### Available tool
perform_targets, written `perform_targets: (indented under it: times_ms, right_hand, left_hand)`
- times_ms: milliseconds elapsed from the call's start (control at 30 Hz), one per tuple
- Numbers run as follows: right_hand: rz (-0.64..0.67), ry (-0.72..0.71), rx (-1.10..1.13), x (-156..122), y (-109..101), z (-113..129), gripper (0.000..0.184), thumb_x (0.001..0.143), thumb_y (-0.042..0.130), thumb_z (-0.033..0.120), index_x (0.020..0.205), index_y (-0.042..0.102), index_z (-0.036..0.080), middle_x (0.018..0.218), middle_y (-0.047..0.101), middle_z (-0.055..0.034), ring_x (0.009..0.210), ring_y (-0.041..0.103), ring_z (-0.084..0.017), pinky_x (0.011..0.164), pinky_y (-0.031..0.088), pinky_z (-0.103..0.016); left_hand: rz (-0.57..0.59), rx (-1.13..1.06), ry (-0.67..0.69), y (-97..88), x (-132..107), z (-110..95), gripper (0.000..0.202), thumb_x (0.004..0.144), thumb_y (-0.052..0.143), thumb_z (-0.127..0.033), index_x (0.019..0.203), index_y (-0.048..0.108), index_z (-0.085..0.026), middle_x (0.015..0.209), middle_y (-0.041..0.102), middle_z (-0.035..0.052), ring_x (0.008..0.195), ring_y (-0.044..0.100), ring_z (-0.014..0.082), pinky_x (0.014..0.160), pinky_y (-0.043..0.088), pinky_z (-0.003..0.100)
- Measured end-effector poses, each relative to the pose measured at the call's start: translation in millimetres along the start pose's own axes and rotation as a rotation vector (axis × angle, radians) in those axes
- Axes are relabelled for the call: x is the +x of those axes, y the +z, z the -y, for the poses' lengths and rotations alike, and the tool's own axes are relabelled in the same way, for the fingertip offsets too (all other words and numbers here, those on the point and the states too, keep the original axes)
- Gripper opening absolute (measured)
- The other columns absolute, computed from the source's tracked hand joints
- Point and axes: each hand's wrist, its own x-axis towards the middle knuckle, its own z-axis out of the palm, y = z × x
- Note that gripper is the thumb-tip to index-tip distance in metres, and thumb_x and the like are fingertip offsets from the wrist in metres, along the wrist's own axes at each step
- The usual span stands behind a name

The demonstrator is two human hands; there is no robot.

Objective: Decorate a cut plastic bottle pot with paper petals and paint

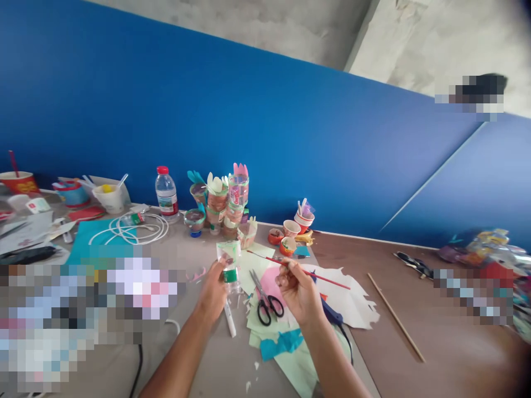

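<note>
My left hand (213, 290) is closed around a small clear plastic bottle piece (229, 264) with a green band, held just above the table. My right hand (295, 288) pinches a thin red-handled paintbrush (327, 279); its tip points left toward the bottle piece. Black-handled scissors (263, 298) lie between my hands on pale green and pink paper scraps (269, 279). A white stick-like object (229, 319) lies below my left hand.
A group of decorated cut bottles (222, 204) and a water bottle with a red cap (166, 193) stand by the blue wall. Small paint cups (290, 232), a coiled white cable (133, 228), a long wooden stick (396, 318) and a blue glue gun (332, 315) lie around.
</note>
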Motion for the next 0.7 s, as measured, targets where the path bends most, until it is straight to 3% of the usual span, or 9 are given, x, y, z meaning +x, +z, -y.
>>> perform_targets:
  times_ms: [400,700]
  right_hand:
    - [-0.044,0.146,0.211,5.4,-11.3,-11.7,0.008,0.073,0.072,0.02,0.077,0.066,0.017,0.059,0.058,0.005,0.043,0.046,-0.003,0.047,0.046,-0.015]
    - [-0.053,0.088,0.124,4.7,-11.6,-15.8,0.012,0.072,0.073,0.026,0.078,0.068,0.017,0.06,0.061,0.0029,0.044,0.049,-0.004,0.047,0.046,-0.016]
  left_hand:
    - [-0.028,0.069,0.05,-0.9,4.4,4.9,0.042,0.065,0.076,-0.041,0.097,0.062,-0.018,0.086,0.069,0.003,0.079,0.067,0.0174,0.063,0.05,0.025]
    - [-0.05,0.109,0.067,4.9,-0.7,3.2,0.038,0.065,0.076,-0.042,0.09,0.059,-0.018,0.087,0.068,0.0016,0.074,0.066,0.0144,0.064,0.049,0.024]
